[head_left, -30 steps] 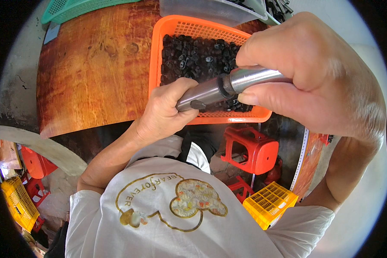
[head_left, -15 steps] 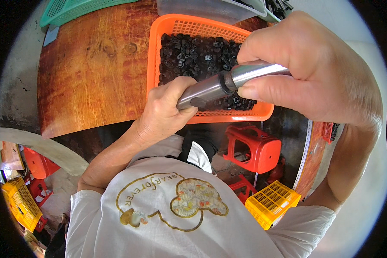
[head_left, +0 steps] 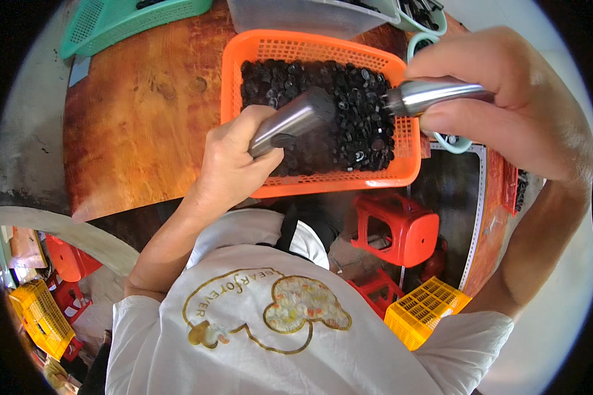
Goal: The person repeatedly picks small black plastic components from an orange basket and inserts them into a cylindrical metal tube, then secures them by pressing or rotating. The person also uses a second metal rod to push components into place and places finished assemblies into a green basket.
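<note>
My left hand (head_left: pixel 227 158) is closed around a grey metal tube (head_left: pixel 288 125) with a dark far end and a small dark button on its side. My right hand (head_left: pixel 501 99) pinches a shinier metal tube (head_left: pixel 438 94) between thumb and fingers, its blurred end facing the first tube. A gap separates the two tubes. Both are held over an orange plastic basket (head_left: pixel 410 155), which holds a heap of small black plastic parts (head_left: pixel 366 108).
A brown wooden table (head_left: pixel 132 118) carries a green basket (head_left: pixel 135 23) at far left and a clear plastic bin (head_left: pixel 296 16) behind. Pale green tubs (head_left: pixel 435 29) stand back right. Below are a red stool (head_left: pixel 415 237) and yellow crates (head_left: pixel 425 313), (head_left: pixel 43 319).
The two tubes, end to end before, have come apart. My right hand moved right with its tube; my left hand shifted slightly left and down with the other.
</note>
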The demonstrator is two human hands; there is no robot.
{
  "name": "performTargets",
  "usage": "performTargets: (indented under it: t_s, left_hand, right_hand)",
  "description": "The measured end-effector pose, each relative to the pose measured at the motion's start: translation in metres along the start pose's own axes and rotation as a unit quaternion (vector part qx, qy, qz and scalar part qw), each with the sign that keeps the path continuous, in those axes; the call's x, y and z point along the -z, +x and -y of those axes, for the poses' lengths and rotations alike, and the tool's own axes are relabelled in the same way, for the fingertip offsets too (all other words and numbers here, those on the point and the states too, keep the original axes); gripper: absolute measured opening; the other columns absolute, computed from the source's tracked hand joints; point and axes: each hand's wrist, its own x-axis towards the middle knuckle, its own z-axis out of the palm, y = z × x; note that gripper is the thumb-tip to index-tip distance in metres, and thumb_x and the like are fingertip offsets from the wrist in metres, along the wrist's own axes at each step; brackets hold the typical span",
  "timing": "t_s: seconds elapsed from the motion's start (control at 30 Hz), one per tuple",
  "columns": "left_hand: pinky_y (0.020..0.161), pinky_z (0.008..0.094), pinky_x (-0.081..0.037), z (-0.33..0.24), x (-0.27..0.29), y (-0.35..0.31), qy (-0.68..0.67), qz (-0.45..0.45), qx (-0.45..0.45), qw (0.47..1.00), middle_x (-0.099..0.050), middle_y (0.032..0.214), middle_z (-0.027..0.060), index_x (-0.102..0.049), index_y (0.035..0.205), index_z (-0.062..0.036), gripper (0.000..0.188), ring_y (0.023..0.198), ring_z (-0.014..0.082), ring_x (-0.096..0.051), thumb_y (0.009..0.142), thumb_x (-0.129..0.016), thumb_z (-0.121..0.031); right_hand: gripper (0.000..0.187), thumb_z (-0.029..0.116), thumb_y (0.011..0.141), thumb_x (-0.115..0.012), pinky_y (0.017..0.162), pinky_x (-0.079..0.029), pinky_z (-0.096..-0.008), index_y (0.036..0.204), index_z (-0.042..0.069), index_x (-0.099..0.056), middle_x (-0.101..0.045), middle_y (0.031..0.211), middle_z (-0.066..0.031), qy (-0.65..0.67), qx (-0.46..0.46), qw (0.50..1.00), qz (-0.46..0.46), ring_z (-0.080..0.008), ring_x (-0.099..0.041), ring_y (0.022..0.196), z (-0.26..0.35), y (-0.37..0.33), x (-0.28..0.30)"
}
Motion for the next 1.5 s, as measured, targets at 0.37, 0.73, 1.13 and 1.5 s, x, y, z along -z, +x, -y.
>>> performTargets:
  t_s: [0.37, 0.73, 1.13, 1.5]
  left_hand:
    - [0.048, 0.0233, -0.04, 0.011, 0.062, 0.046, -0.346, -0.081, 0.163, 0.92, -0.055, 0.074, 0.0042, -0.045, 0.101, -0.0044, 0.029, 0.053, 0.0104, -0.051, 0.094, -0.06, -0.029]
    - [0.07, 0.0292, -0.035, 0.12, 0.24, 0.232, 0.099, -0.147, 0.147, 0.973, -0.05, 0.083, 0.0006, -0.053, 0.093, -0.0059, 0.037, 0.08, 0.0109, -0.044, 0.088, -0.066, -0.04]
    - [0.065, 0.0462, -0.045, 0.282, 0.28, 0.331, 0.257, -0.132, 0.349, 0.892, -0.062, 0.095, 0.0175, -0.058, 0.111, 0.0108, 0.048, 0.077, 0.0265, -0.059, 0.085, -0.071, -0.027]
    - [0.081, 0.0508, -0.051, 0.268, 0.265, 0.338, 0.251, -0.112, 0.429, 0.86, -0.062, 0.112, 0.0226, -0.055, 0.119, 0.0072, 0.047, 0.096, 0.0334, -0.063, 0.092, -0.061, -0.03]
  right_hand:
    - [0.028, 0.033, 0.086, -0.063, 0.071, -0.051, -0.0473, 0.087, 0.006, -0.064, -0.066, 0.083, -0.02, -0.11, -0.087, 0.973, -0.182, -0.0377, -0.065, 0.081, -0.143, 0.053, -0.099]
    - [0.024, 0.02, 0.079, -0.07, 0.064, -0.05, -0.0473, 0.086, 0.002, -0.055, -0.063, 0.08, -0.0163, -0.175, -0.095, 0.96, -0.195, -0.0374, -0.064, 0.074, -0.156, 0.077, -0.153]
    - [0.025, 0.021, 0.074, -0.074, 0.065, -0.05, -0.0419, 0.08, 0.003, -0.058, -0.053, 0.086, -0.0109, -0.146, -0.112, 0.963, -0.195, -0.0301, -0.058, 0.081, -0.154, 0.08, -0.151]
    - [0.026, 0.015, 0.076, -0.073, 0.065, -0.049, -0.042, 0.093, 0.002, -0.059, -0.055, 0.087, -0.0116, -0.105, -0.123, 0.968, -0.194, -0.0317, -0.058, 0.079, -0.15, 0.071, -0.143]
